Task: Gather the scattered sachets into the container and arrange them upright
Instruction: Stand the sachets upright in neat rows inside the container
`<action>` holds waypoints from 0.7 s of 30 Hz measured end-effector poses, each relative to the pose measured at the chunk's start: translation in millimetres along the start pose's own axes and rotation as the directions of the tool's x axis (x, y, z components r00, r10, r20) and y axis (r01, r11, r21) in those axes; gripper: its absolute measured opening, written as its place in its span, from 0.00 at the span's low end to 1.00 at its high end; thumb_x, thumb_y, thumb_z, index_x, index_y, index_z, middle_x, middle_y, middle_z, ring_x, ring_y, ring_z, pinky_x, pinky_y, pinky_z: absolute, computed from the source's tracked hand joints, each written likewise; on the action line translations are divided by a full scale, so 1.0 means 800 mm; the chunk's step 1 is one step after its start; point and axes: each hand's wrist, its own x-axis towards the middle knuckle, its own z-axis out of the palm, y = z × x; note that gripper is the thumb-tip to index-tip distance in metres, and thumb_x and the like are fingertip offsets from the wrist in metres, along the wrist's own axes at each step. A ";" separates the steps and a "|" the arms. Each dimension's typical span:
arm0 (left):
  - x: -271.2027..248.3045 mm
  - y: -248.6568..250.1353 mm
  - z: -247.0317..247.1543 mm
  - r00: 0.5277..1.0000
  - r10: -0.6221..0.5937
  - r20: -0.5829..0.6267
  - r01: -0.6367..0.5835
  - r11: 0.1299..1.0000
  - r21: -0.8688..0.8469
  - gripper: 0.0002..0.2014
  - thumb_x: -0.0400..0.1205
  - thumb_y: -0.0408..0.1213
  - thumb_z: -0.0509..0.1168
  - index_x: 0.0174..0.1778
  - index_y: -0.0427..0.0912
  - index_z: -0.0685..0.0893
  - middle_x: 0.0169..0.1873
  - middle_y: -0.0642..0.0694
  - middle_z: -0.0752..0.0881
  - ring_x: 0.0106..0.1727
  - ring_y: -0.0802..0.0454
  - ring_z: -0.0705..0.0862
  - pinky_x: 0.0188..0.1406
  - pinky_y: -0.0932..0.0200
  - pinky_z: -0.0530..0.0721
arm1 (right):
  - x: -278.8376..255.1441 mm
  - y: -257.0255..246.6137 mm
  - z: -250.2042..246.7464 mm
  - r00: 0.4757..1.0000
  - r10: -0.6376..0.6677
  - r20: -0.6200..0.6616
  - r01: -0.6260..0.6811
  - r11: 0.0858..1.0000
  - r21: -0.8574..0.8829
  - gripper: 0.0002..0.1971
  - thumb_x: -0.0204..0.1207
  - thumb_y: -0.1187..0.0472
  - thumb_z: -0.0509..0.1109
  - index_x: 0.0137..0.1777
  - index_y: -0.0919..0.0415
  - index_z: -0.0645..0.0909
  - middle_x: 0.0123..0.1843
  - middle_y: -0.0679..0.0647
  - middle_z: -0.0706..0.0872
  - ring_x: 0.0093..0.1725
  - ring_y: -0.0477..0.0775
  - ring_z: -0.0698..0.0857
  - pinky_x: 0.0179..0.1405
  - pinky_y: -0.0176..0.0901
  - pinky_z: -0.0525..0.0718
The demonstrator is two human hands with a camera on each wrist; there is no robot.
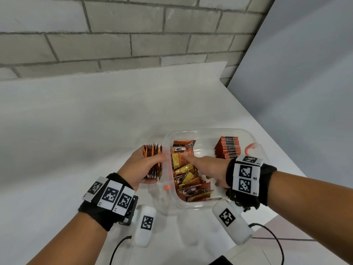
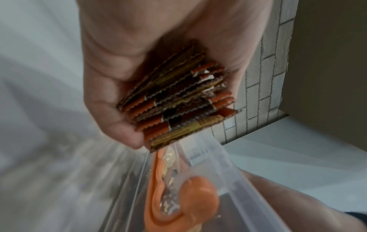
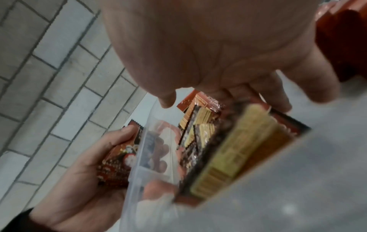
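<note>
Now, from the head view, our left hand [image 1: 142, 167] grips a fanned bundle of sachets [image 1: 152, 161] on edge, just outside the left wall of the clear container [image 1: 254, 138], which sits on the white bench [image 1: 76, 121]. Our right hand [image 1: 208, 169] reaches inside, fingers stretched over the loose pile of sachets [image 1: 189, 180] lying flat along the left side. At the far right of the tub a neat row of sachets [image 1: 228, 148] already stands upright. We judge these packets light, thin and slick; a stack could slide apart unless it is squeezed across its flat faces, so the hold belongs at the middle of the bundle.

Over to the left wrist: the grip is curled round the bundle, thumb [image 2: 119, 125] on one face, crimped edges [image 2: 178, 100] pointing away from the palm. Just beyond them sit the container's rim and an orange latch [image 2: 190, 197].

Right wrist now: it is blurry, but the fingers [image 3: 248, 94] reach down onto the sachets in the tub, and a yellow-panelled sachet [image 3: 238, 150] fills the foreground beneath the palm. Whether that hand actually pinches it or merely presses it, we cannot tell. Across the clear wall the other hand [image 3: 79, 180] shows with its bundle beside the tub.
</note>
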 end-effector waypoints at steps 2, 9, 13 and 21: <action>0.001 -0.001 0.000 1.000 0.004 -0.004 -0.004 1.000 -0.006 0.16 0.76 0.41 0.72 0.58 0.43 0.81 0.38 0.45 0.85 0.35 0.51 0.85 0.39 0.51 0.86 | 0.005 -0.003 -0.009 0.997 -0.024 -0.073 0.025 1.000 0.017 0.42 0.79 0.31 0.43 0.82 0.62 0.56 0.83 0.61 0.61 0.81 0.62 0.61 0.77 0.56 0.60; 0.004 -0.001 0.000 1.000 0.004 -0.012 -0.004 1.000 -0.011 0.18 0.75 0.42 0.73 0.59 0.43 0.80 0.38 0.45 0.85 0.36 0.50 0.85 0.36 0.53 0.85 | 0.023 -0.012 -0.011 0.996 -0.050 0.069 0.033 0.975 0.222 0.43 0.74 0.27 0.53 0.82 0.56 0.60 0.81 0.64 0.65 0.76 0.70 0.68 0.73 0.68 0.68; 0.003 -0.002 -0.001 1.000 0.003 -0.011 -0.004 1.000 -0.019 0.18 0.75 0.41 0.73 0.58 0.41 0.79 0.35 0.46 0.83 0.33 0.50 0.84 0.36 0.53 0.85 | 0.030 -0.018 -0.022 0.997 -0.064 -0.049 0.073 0.975 0.209 0.40 0.78 0.31 0.49 0.83 0.57 0.55 0.82 0.60 0.61 0.78 0.66 0.66 0.72 0.64 0.70; -0.018 0.023 0.001 0.996 0.076 -0.042 -0.077 0.997 -0.008 0.16 0.74 0.40 0.74 0.55 0.43 0.80 0.37 0.45 0.85 0.37 0.47 0.87 0.41 0.49 0.86 | 0.037 -0.024 -0.025 0.980 -0.144 -0.140 0.189 0.898 0.398 0.40 0.78 0.32 0.54 0.80 0.61 0.60 0.80 0.57 0.67 0.76 0.57 0.70 0.71 0.54 0.72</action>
